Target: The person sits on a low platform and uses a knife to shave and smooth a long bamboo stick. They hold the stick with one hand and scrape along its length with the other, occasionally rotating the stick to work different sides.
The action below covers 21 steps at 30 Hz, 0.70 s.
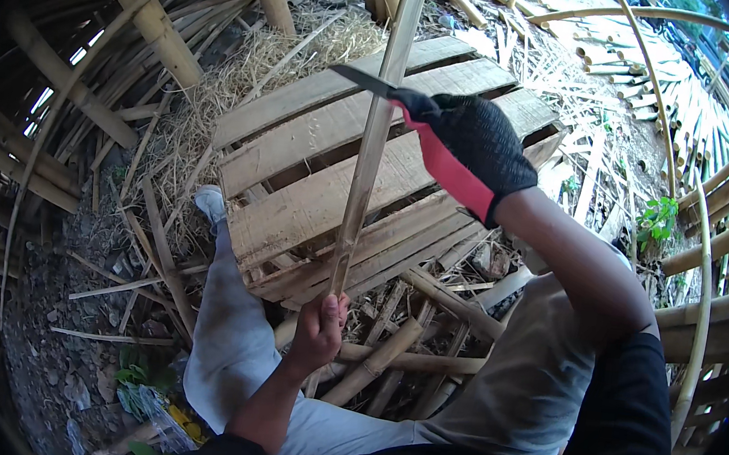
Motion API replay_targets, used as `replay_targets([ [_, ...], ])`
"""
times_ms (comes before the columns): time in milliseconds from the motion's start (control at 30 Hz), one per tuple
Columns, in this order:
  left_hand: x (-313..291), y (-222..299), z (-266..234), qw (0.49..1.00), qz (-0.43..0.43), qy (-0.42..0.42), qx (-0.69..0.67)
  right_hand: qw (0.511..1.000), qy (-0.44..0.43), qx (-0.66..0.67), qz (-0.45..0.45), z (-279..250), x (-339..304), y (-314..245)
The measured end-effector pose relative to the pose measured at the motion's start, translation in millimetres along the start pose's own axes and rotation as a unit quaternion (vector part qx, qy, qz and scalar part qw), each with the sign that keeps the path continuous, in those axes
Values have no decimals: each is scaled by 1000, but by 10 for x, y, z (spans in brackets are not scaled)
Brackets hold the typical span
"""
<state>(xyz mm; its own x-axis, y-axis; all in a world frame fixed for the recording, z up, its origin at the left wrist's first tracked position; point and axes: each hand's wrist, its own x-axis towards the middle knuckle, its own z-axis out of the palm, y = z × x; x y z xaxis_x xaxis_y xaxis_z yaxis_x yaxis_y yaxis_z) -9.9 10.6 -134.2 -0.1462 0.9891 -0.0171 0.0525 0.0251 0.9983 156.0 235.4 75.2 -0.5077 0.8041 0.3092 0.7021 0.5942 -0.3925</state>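
Observation:
A long flat bamboo strip (pixel 373 144) stands up from my bare left hand (pixel 319 332), whose fingers are wrapped round its lower end. The strip runs away from me over a slatted wooden crate (pixel 320 143) and past the top of the view. My right hand (pixel 466 145), in a black and red glove, is closed on the handle of a knife. The knife's dark blade (pixel 362 80) crosses the strip beyond the crate's middle and points left. Whether its edge bites into the strip I cannot tell. Most of the handle is hidden in the glove.
Pale shavings (pixel 178 146) pile up left of and behind the crate. Bamboo poles (pixel 395 360) lie between my legs and the crate. Cut bamboo lengths (pixel 613 63) are stacked at the far right. Thick bamboo posts (pixel 143 9) lean at the upper left.

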Motion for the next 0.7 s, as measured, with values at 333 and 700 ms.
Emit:
replay_targets([
  [333, 9, -20, 17, 1000, 0, -4, -13, 994, -103, 28, -9, 259, -385, -46],
  [700, -25, -3, -13, 998, -28, 15, -51, 998, -49, 11, -35, 269, -392, -97],
])
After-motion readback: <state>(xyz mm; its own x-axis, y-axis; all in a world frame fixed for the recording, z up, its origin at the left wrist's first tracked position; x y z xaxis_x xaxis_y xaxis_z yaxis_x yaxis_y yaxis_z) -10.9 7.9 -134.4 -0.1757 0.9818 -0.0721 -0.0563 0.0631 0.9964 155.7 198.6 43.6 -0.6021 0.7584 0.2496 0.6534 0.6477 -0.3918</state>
